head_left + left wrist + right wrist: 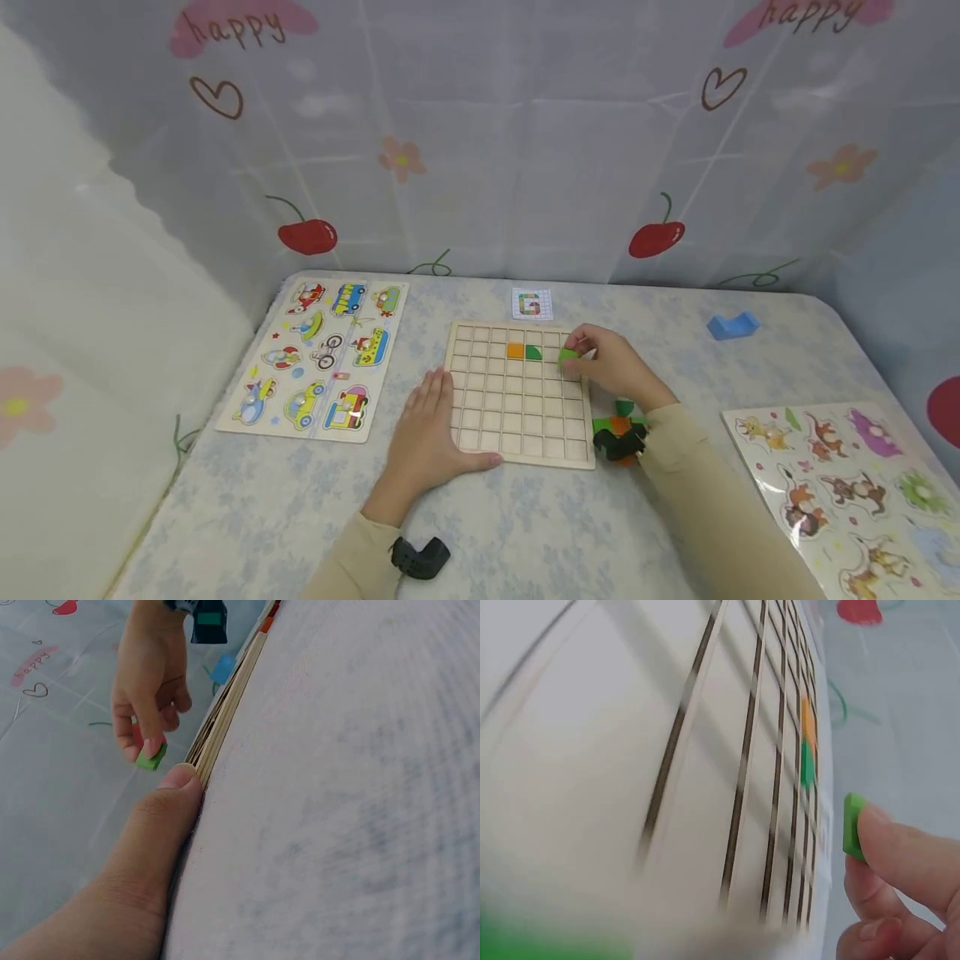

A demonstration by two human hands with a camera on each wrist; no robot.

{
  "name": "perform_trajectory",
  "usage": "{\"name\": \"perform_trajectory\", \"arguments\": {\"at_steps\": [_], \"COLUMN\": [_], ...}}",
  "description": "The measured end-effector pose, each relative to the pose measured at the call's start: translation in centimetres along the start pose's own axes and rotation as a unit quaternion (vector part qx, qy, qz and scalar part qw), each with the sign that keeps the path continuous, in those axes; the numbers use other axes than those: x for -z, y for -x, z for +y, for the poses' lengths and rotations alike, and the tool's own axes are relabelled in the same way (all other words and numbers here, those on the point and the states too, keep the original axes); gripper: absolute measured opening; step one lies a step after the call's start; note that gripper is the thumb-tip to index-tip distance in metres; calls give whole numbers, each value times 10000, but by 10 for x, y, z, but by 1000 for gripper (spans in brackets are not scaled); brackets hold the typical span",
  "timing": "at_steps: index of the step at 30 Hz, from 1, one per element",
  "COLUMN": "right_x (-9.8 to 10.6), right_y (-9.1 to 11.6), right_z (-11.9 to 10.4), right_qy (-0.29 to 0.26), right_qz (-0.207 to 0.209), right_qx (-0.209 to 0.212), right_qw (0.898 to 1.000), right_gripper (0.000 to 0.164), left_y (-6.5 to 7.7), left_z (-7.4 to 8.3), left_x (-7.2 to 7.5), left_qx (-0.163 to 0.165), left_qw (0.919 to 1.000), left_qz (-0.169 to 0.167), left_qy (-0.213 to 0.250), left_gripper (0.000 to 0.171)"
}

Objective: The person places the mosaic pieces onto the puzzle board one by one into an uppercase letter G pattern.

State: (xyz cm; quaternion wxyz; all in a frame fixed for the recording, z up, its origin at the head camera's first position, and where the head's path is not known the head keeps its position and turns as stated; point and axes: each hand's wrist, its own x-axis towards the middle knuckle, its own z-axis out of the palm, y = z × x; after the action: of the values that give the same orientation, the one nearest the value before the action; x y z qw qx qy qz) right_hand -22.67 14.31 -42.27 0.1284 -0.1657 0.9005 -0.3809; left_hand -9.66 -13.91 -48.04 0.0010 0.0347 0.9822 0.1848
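My right hand [611, 364] pinches a light green square tile [568, 356] between thumb and fingers, over the upper right of a wooden grid board [491, 426]. In the right wrist view the tile [853, 826] stands on edge in the pinch, above the board's surface. On the board, an orange tile [515, 351] and a dark green tile with a rounded side [533, 352] lie side by side in the second row. My left hand [426, 433] rests at the board's lower left, fingers straight along its left edge, thumb against the front edge.
Several green and orange tiles [618, 424] lie right of the board, partly hidden by the right wrist's camera. Behind the board is a small pattern card [532, 304]. A vehicle puzzle [315, 367] lies left, an animal puzzle [847, 492] right, and a blue block [732, 326] back right.
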Motion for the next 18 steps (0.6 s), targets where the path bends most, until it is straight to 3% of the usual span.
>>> {"name": "perform_trajectory", "arguments": {"at_steps": [10,18], "right_x": [-45,-67], "right_y": [-41,-52], "right_z": [-38,-51], "right_qy": [-221,-40], "right_qz": [-184,-104], "right_qx": [67,267], "right_qw": [9996,9996], "right_gripper": [18,17], "left_y": [-1,-1], "left_z": [-1,-1], "left_x": [-1,-2], "left_qx": [-80,-91], "left_qw": [9999,9999], "left_qz": [109,116], "left_qy": [-11,-54], "left_gripper": [149,149]}}
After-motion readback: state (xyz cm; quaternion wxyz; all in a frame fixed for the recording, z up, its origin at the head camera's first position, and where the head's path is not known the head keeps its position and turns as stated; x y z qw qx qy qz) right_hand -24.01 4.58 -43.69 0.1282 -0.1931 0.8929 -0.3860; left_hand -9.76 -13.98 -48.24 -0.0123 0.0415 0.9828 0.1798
